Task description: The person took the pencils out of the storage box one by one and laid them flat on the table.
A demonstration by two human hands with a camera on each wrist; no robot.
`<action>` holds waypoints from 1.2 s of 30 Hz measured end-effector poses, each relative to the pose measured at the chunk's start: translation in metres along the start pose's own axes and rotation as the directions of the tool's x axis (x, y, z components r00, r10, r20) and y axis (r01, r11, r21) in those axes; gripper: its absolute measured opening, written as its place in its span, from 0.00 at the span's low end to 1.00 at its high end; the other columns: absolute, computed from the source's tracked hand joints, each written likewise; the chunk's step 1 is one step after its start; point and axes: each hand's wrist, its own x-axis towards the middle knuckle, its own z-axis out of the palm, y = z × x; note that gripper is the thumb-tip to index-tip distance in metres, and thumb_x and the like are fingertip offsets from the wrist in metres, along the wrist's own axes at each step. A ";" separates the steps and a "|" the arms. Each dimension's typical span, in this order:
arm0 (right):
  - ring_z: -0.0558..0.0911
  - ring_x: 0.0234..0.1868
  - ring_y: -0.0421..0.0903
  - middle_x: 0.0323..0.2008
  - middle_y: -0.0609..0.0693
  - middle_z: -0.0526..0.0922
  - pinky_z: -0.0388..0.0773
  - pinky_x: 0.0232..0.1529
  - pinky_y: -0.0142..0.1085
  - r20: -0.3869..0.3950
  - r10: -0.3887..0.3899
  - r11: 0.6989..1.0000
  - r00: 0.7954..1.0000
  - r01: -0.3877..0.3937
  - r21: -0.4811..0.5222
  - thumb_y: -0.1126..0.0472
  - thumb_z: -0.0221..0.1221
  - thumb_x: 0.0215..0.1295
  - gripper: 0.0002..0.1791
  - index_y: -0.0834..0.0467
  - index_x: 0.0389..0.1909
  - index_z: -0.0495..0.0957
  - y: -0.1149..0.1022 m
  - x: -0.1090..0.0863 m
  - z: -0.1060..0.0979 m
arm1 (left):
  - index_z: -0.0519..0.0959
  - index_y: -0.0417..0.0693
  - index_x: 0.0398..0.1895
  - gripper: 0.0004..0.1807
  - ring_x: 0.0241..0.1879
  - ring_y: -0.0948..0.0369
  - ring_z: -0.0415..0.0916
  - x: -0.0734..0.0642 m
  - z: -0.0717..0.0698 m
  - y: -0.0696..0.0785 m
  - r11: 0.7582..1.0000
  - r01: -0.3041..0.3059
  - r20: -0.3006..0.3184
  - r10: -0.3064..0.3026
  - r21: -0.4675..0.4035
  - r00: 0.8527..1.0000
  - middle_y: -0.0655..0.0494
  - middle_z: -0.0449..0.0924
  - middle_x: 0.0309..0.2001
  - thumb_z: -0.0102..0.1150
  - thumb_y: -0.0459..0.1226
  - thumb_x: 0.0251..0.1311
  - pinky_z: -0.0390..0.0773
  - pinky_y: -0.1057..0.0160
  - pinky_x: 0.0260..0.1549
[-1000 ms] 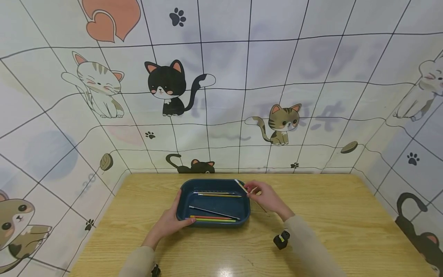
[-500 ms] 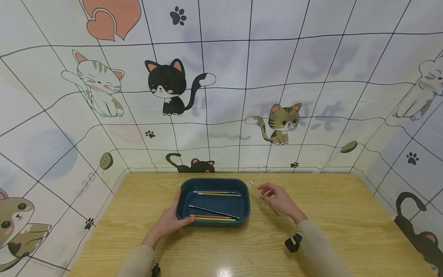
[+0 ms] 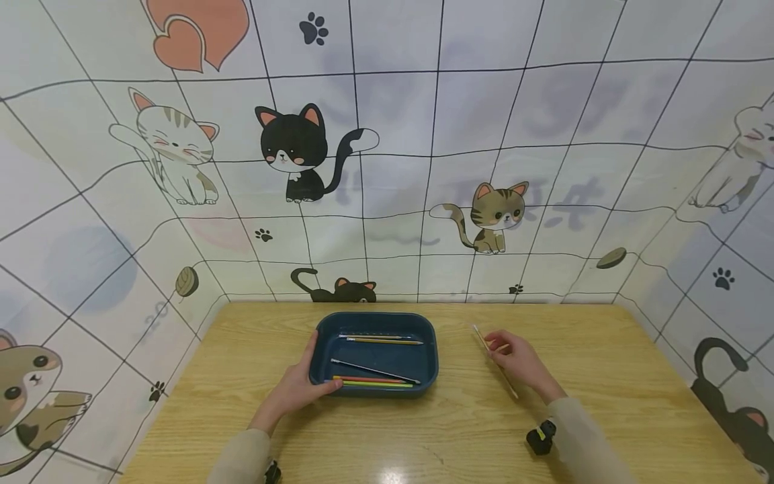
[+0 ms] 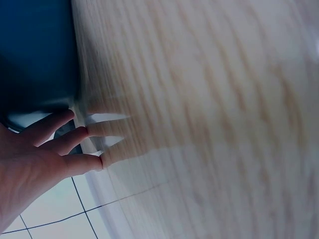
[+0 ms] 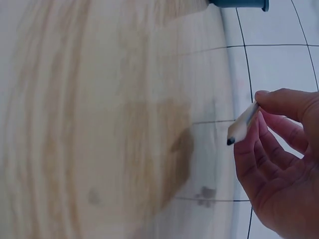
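Note:
A dark blue tray [image 3: 433, 363] lies on the table with several pencils inside. Yellow pencils [image 3: 387, 341] lie toward its far side, a dark pencil [image 3: 375, 370] slants across the middle, and red [image 3: 381, 379] and yellow-green [image 3: 387, 385] pencils lie near the front wall. My left hand [image 3: 293, 388] grips the tray's left side, thumb over the front left rim; in the left wrist view the other fingers [image 4: 65, 142] reach down beside it. To the right of the tray, my right hand [image 3: 520, 359] pinches a pencil [image 3: 508, 382], its dark point facing the right wrist camera.
The wooden table [image 3: 605, 376] extends to both sides of the tray. A patterned cloth wall [image 3: 399, 188] with cats and grid lines rises behind it and at both sides. Small black cameras sit at the wrists, one at the right wrist [image 3: 540, 438].
My right hand has carried the pencil from over the tray's right edge to the right and toward me. The left hand and the tray have stayed put.

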 end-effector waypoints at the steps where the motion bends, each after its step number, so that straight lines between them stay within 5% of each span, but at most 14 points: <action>1: 0.80 0.36 0.52 0.37 0.56 0.79 0.77 0.34 0.37 -0.003 0.004 1.000 1.000 -0.004 0.005 0.71 0.61 0.63 0.15 0.68 0.50 0.75 0.002 -0.001 -0.001 | 0.39 0.47 0.78 0.63 0.47 0.46 0.74 0.000 0.000 0.000 1.000 0.000 0.001 0.000 0.002 1.000 0.25 0.68 0.58 0.72 0.54 0.48 0.70 0.44 0.49; 17: 0.80 0.40 0.58 0.40 0.62 0.79 0.77 0.37 0.43 -0.072 0.109 0.993 0.991 -0.111 -0.026 0.70 0.60 0.63 0.16 0.70 0.50 0.73 0.021 -0.016 -0.012 | 0.39 0.45 0.77 0.63 0.46 0.48 0.74 0.000 0.003 0.000 1.000 0.004 0.006 -0.004 -0.005 1.000 0.27 0.69 0.58 0.72 0.53 0.48 0.70 0.45 0.49; 27: 0.80 0.33 0.54 0.33 0.58 0.79 0.75 0.31 0.40 -0.140 0.116 0.989 0.983 -0.127 -0.077 0.70 0.60 0.60 0.13 0.71 0.45 0.75 0.027 -0.018 -0.019 | 0.39 0.46 0.77 0.63 0.42 0.50 0.74 0.000 0.002 0.001 1.000 -0.004 0.010 0.004 0.010 1.000 0.26 0.71 0.55 0.73 0.52 0.48 0.72 0.47 0.46; 36: 0.80 0.36 0.55 0.34 0.58 0.79 0.76 0.34 0.42 -0.115 0.129 0.988 0.985 -0.137 -0.071 0.69 0.60 0.62 0.14 0.71 0.47 0.74 0.028 -0.017 -0.019 | 0.38 0.47 0.78 0.63 0.45 0.48 0.74 0.000 0.001 0.000 1.000 0.000 0.006 0.000 0.006 1.000 0.26 0.69 0.58 0.72 0.52 0.49 0.71 0.46 0.47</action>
